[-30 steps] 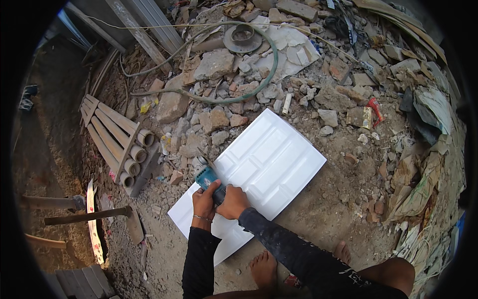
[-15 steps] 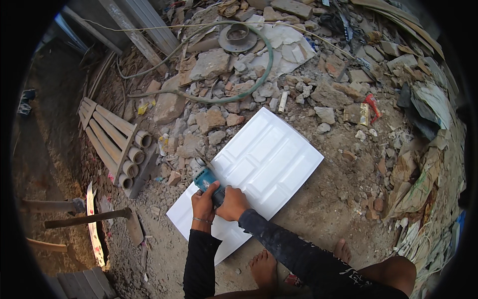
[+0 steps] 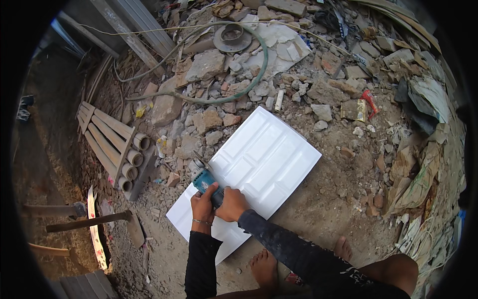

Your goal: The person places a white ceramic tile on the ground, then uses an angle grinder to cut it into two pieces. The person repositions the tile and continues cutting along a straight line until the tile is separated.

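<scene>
Both my hands grip a teal and dark angle grinder (image 3: 204, 180). My left hand (image 3: 203, 207) is closed round its body, thumb on top. My right hand (image 3: 233, 203) wraps the rear of the grinder, just beside the left. The grinder's head and thin disc point up and away, at the far left edge of a glossy white panel (image 3: 269, 154) with raised rectangular, brick-like relief. The panel lies tilted on the ground under my hands. Whether the disc touches it, I cannot tell.
Rubble and broken bricks (image 3: 206, 65) cover the far ground, with a green hose (image 3: 264, 65) looped over them. Left lie a bundle of tan pipes (image 3: 109, 144) and a hoe (image 3: 92, 221). My bare foot (image 3: 264, 266) is close to the panel's near edge.
The view has shifted slightly, so the rubble and panel's far end sit a little further left. My hands keep the same grip on the grinder at the panel's edge.
</scene>
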`<state>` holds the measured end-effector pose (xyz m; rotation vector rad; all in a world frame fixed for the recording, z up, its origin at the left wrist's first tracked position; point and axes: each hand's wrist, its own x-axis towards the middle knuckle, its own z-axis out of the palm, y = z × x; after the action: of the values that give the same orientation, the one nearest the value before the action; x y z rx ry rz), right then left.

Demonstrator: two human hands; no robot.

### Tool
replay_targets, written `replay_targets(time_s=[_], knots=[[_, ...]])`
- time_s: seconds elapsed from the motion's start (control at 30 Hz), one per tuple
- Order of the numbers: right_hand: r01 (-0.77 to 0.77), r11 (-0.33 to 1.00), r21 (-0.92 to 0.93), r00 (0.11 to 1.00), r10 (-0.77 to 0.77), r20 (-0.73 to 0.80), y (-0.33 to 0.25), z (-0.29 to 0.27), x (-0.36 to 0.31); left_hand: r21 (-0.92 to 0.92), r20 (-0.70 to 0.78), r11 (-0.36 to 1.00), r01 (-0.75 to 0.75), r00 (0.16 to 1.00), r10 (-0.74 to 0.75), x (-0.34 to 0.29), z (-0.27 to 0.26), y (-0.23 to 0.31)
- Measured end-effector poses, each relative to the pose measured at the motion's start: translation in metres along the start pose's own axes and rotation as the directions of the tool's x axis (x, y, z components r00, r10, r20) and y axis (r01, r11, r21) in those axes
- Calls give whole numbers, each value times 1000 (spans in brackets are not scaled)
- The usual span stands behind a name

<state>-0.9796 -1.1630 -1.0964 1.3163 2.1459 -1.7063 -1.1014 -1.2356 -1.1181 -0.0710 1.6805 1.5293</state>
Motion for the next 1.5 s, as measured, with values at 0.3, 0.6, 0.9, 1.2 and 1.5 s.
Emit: replay_targets(time_s=[0.3,0.6,0.9,1.2,1.5], knots=[[-12,1000,1,1000,12,16,4,2,0,11,-13,1000,-3,1000,3,-5,1,-3],[-3,1000,2,1000,3,2,6,-2,-11,25,-16,1000,-8,1000,9,-11,3,-8],[-29,1000,4,999,29,27,7,-5,-14,22,-7,1000,-7,1000,7,-13,3,-9],[-21,1000,-9,1000,21,17,10,-5,-18,-9,5,1000,-3,1000,4,-18,6,-11],[-27,1000,-2,999,27,28,15,-5,-22,-1,-18,1000,4,1000,-4,-24,8,-14]])
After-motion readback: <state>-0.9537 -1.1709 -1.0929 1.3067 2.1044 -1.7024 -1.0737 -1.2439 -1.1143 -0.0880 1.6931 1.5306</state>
